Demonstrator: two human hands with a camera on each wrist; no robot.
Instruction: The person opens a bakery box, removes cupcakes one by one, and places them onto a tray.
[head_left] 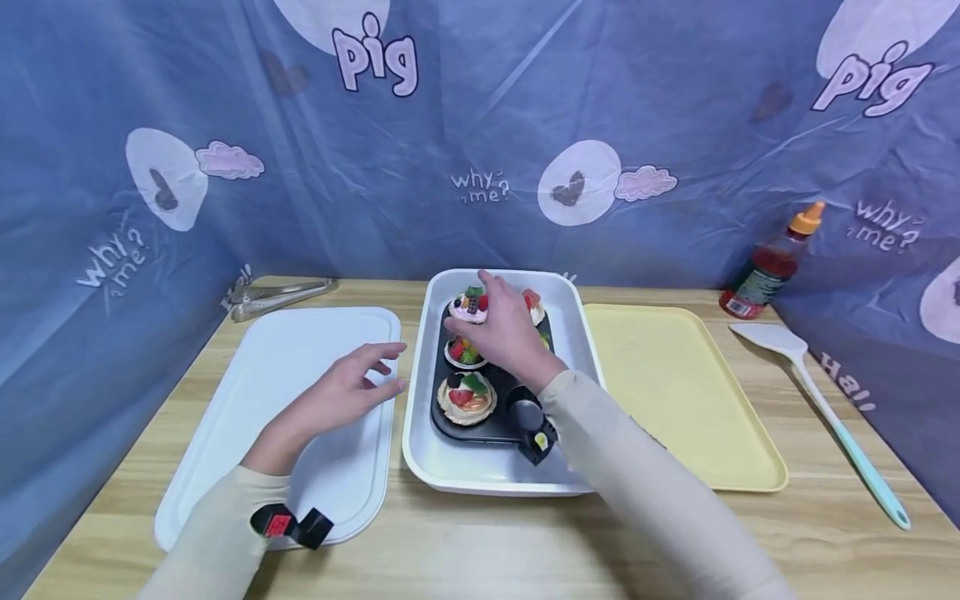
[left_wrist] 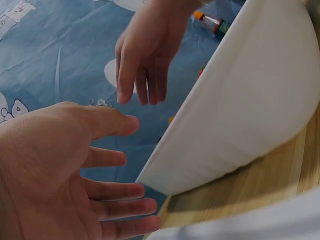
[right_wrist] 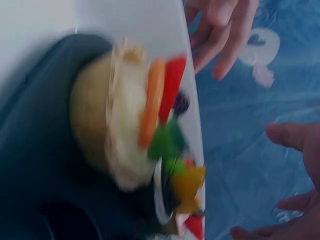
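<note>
My right hand [head_left: 506,329] hovers over a dark muffin tin [head_left: 472,433], thumb and fingers spread with nothing visible between them. The tin lies inside a deep white tray [head_left: 420,454]. In its left row are a front tart [head_left: 467,400] with a fluted crust and fruit on cream, a middle fruit tart [head_left: 465,355], and a far tart [head_left: 467,312] with berries. A far-right tart [head_left: 534,305] shows beyond my hand, which partly hides the right row. My left hand [head_left: 341,392] is held with fingers apart above a white flat tray [head_left: 262,383], just left of the deep tray.
Metal tongs [head_left: 281,296] lie behind the flat tray. Right of the deep tray is a yellow tray [head_left: 675,375]. Farther right lie a white spatula [head_left: 817,396] with a mint handle and a standing red sauce bottle [head_left: 768,267]. Printed blue cloth [head_left: 480,108] walls the table.
</note>
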